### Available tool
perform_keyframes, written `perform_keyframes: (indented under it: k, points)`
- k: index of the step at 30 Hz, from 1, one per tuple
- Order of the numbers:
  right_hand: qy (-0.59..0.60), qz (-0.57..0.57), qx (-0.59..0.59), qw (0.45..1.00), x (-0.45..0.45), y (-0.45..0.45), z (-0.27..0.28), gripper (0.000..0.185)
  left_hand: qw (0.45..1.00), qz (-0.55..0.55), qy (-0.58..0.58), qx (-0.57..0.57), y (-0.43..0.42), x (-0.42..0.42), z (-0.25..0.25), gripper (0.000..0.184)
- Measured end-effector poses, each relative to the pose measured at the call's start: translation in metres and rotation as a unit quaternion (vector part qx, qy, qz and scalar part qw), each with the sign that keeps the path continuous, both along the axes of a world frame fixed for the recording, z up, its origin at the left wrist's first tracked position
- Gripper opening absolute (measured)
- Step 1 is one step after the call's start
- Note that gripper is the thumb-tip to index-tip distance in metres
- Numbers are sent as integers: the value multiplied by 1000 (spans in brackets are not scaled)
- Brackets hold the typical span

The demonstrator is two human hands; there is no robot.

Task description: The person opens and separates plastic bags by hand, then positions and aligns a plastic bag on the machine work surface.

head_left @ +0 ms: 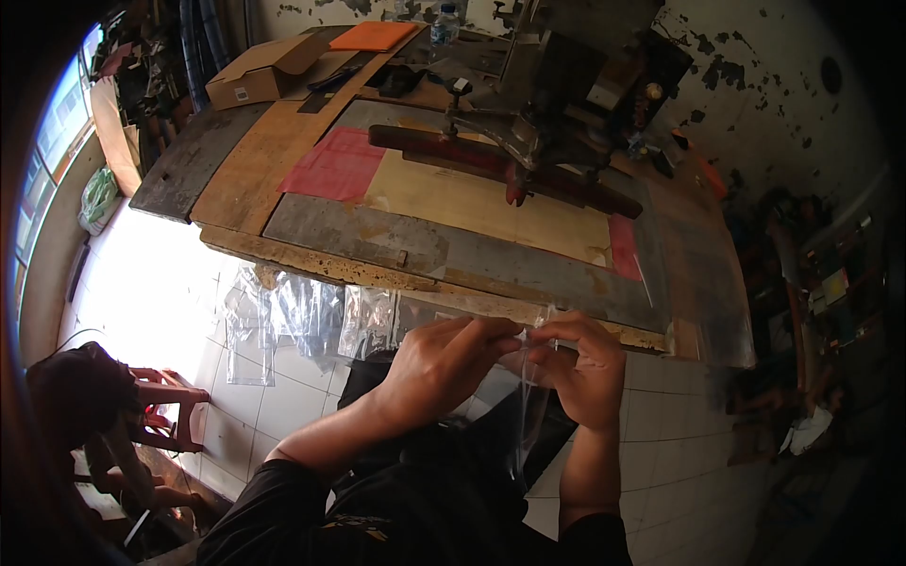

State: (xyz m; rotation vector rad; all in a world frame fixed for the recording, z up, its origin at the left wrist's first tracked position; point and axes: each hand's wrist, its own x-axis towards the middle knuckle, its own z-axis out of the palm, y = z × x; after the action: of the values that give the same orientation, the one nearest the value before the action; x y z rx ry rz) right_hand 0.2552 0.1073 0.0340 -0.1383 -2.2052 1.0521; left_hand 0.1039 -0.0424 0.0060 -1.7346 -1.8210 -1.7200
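Observation:
Both of my hands meet in front of my body, just below the table's front edge. Pinched between the fingers of my left hand [446, 363] is the top of a clear plastic bag [528, 415]. My right hand [582, 366] grips the same bag a little to the right, its thumb and fingertips close to the left ones. The bag hangs down, thin and see-through, over my lap. Left of my left hand, more clear plastic bags [307, 316] hang along the table's front edge.
A wooden table [250, 170] carries a machine with a dark red bar [491, 170], a cardboard box [264, 75], an orange sheet [373, 36] and a bottle [444, 28]. Another person [104, 424] is at the lower left beside a red stool [170, 406].

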Motion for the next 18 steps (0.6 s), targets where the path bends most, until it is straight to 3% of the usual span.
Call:
perform_keyframes:
  k: [2, 5, 12, 14, 18]
  points:
    - [15, -12, -94, 995, -1, -3, -3, 21, 999, 37, -17, 5, -2, 5, 4, 26]
    - [33, -38, -59, 997, -1, -3, -3, 20, 989, 130, 60, 39, -3, 5, -1, 27]
    - [37, -58, -41, 997, -1, -10, -5, 22, 994, 112, 14, -8, -15, 8, -24, 26]
    - [19, -83, 24, 996, 1, -11, -4, 23, 994, 91, 66, -7, -18, 6, -26, 25]
    - [33, -88, 22, 995, 0, -13, -2, 24, 988, 112, 101, 25, -17, 5, -19, 24]
